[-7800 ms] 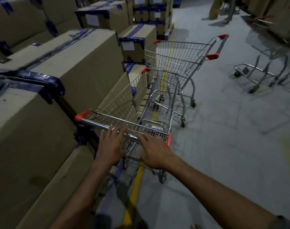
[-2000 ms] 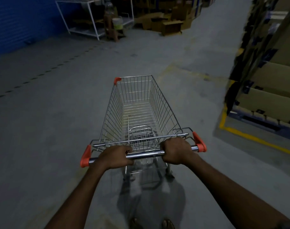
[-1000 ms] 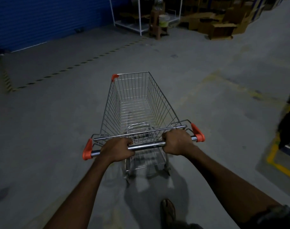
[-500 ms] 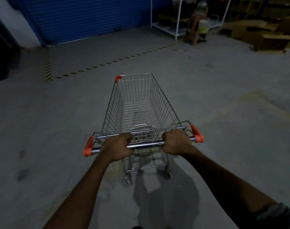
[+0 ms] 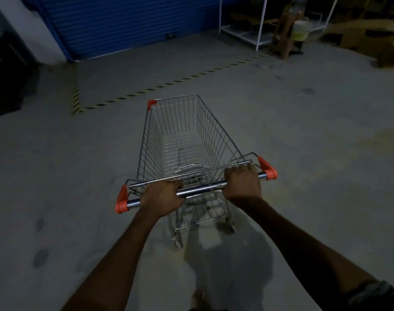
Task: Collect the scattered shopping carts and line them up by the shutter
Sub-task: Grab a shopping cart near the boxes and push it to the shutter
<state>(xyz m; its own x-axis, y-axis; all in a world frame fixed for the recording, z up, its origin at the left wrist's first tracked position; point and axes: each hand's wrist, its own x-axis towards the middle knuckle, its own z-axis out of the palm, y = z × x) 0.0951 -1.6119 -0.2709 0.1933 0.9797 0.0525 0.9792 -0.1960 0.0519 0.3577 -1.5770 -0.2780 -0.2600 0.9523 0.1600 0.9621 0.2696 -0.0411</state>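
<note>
An empty wire shopping cart (image 5: 187,140) with orange corner caps stands on the grey floor in front of me. Both hands grip its chrome handle bar (image 5: 200,189). My left hand (image 5: 161,198) is curled round the bar near its left end. My right hand (image 5: 242,184) is curled round it near the right end. The cart's nose points toward the blue roller shutter (image 5: 128,21) at the top of the view. A stretch of bare floor lies between the cart and the shutter.
Yellow-black hazard tape (image 5: 169,85) marks a zone on the floor before the shutter. A white metal rack (image 5: 256,23), a wooden stool with a bucket (image 5: 300,30) and cardboard boxes (image 5: 371,39) stand at the top right. A dark opening (image 5: 5,72) lies at far left.
I have turned left with the cart, away from the stacked boxes. The blue shutter and the hazard tape have come into the middle of the view and closer. Both hands kept their grip.
</note>
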